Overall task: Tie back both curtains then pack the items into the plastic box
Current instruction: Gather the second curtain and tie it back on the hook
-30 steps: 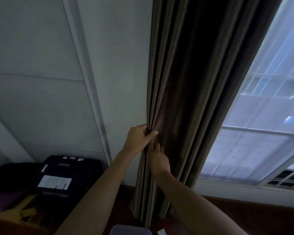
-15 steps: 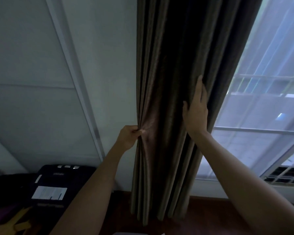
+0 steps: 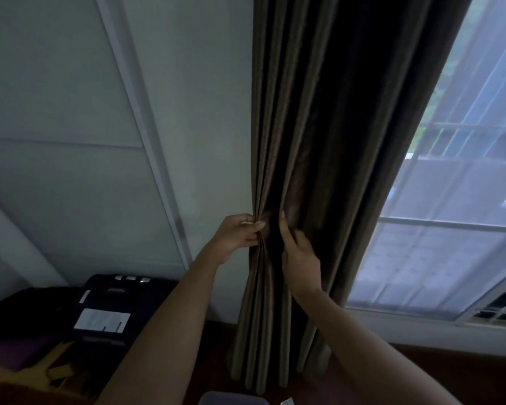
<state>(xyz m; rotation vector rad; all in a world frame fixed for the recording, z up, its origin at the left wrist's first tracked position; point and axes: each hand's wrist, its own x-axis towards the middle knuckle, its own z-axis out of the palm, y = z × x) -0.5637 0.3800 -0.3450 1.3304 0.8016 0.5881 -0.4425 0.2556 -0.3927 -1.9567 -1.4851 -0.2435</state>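
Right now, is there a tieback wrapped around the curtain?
No, no band circles the curtain; just the left hand and right hand pinch its folds.

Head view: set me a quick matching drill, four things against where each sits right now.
Things: 1 left hand; 2 right hand; 3 black machine with white label; 4 pale plastic box.
Places: A bottom frame edge; B pinching the left edge of the brown pleated curtain; C lower left, by the wall; D gripping curtain folds further right.
Pairs: 1-B, 2-D, 3-C, 4-A.
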